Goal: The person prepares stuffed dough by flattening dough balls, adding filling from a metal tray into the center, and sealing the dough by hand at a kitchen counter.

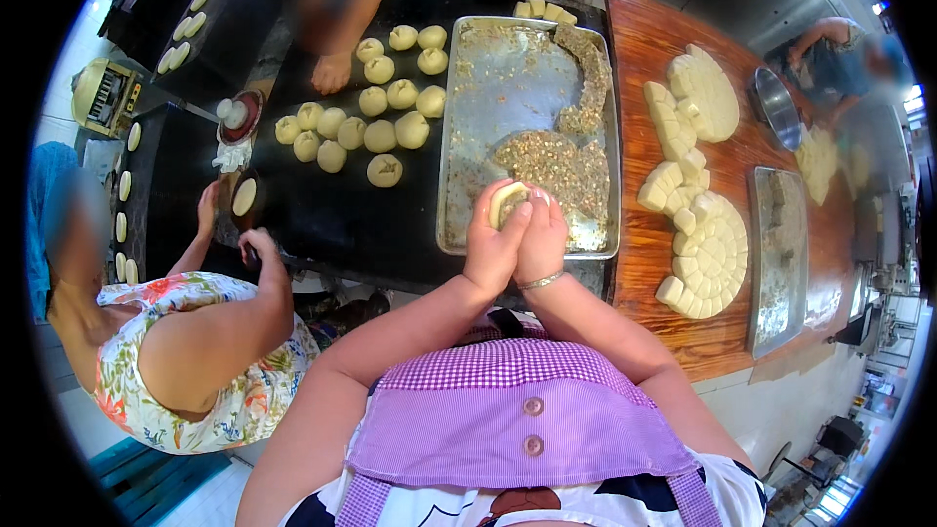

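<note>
A teal slatted seat (156, 480) stands on pale floor (781, 415)

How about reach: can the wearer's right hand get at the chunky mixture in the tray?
Probably yes: the chunky mixture lies just beyond the right hand with nothing visibly between, though that hand is cupping dough with the left hand.

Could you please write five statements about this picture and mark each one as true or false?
1. The left hand and right hand hold a piece of dough. True.
2. Round dough balls sit left of the large tray. True.
3. Crumbly mixture covers the whole tray. False: much metal is bare.
4. The metal bowl is left of the dough balls. False: it is right of them.
5. A bracelet circles the right wrist. True.
</note>
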A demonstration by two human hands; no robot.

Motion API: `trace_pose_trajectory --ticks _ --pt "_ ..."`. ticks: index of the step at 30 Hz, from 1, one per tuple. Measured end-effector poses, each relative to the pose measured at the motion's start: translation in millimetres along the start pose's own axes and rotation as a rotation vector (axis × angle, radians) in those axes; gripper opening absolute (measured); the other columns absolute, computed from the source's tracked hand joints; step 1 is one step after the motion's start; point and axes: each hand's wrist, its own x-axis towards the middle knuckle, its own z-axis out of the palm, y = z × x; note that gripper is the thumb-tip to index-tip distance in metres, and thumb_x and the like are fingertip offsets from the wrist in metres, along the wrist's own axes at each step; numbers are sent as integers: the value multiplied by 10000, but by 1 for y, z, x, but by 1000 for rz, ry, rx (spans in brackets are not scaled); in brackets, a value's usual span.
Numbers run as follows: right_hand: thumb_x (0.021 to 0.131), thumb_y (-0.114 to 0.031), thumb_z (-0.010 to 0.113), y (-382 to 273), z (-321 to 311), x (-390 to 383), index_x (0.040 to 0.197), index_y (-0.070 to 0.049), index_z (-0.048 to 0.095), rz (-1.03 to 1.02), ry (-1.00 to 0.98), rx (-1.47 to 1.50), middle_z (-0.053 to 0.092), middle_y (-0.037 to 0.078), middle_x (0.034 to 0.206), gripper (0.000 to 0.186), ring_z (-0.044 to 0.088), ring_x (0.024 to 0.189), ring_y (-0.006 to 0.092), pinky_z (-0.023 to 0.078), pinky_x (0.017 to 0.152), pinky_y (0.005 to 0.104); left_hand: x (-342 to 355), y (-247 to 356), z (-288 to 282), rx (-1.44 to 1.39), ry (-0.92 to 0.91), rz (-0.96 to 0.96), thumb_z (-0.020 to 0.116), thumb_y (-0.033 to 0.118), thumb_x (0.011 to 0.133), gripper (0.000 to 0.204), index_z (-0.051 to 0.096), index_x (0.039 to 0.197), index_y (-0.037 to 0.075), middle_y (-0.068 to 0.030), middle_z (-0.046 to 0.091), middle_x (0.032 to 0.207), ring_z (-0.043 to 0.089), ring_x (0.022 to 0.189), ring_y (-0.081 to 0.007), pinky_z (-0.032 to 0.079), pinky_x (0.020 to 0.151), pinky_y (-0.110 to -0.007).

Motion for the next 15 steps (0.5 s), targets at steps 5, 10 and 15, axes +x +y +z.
trace_pose_trajectory --ticks 5,10,15 --pt "1044 -331 449 -9 -22 14 1186 34 625 -15 -321 80 659 109 1098 429 593 1023 162 471 921 298 7 19 -13 -442 -1 -304 588 82 966 359 491 1311 66 -58 598 1179 589 1081 -170 502 927 -316" --pt "1029 -294 509 -4 -21 8 1240 18 599 42 -411 139 649 98 1134 387 577 1065 148 460 941 283 2 13 -12 -484 -13 -321 556 87 976 310 517 1284 71 -55 585 1183 583 1098 -169 491 945 -312" --pt "1028 -250 501 3 -13 3 1186 7 587 109 -268 146 644 65 1059 313 593 951 127 483 854 264 0 8 -3 -150 42 -247 559 110 984 366 477 1335 49 -81 565 1243 560 1143 -192 463 987 -331"
